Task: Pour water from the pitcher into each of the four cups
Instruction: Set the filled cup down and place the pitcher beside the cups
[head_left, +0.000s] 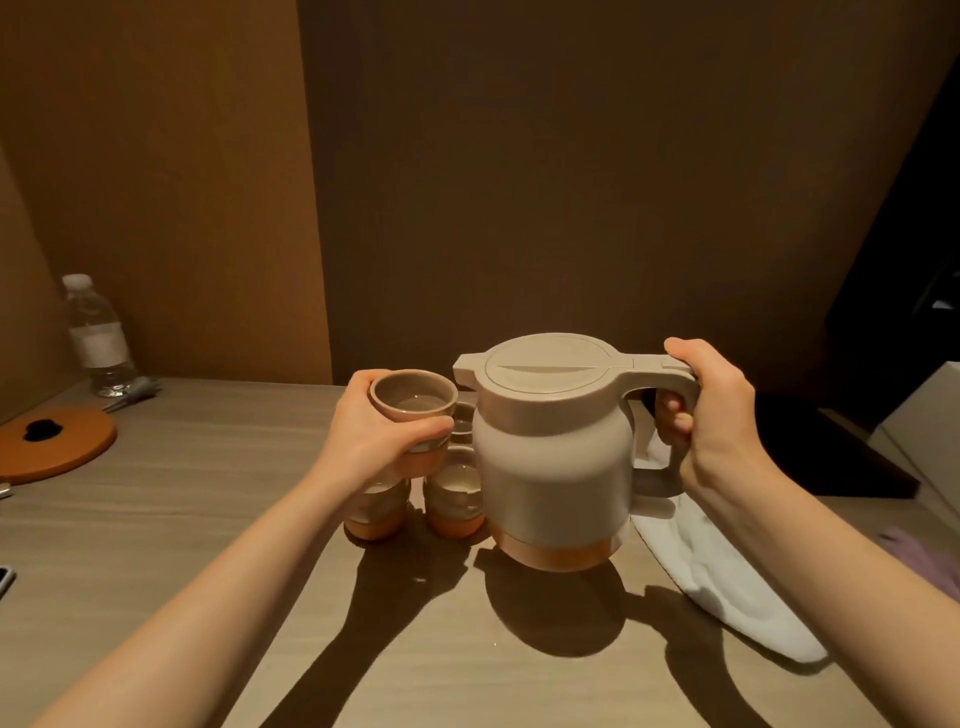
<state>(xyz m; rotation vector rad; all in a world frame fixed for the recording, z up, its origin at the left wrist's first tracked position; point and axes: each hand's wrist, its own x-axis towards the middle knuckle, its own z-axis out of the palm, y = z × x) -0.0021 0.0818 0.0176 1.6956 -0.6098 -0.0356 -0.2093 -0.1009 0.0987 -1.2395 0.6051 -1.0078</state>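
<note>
Two hands grip: left hand (376, 431) around a cup (414, 410), right hand (711, 415) at 3 o'clock clutching the pitcher (550, 457) handle

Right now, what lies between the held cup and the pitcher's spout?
In the head view, nothing: a narrow gap separates the held cup from the pitcher spout.

Both bare forearms reach forward. The left hand (382, 431) curls around a cup (414, 410), thumb across its front. The right hand (711, 415) fists the pitcher (550, 457) handle.
</note>
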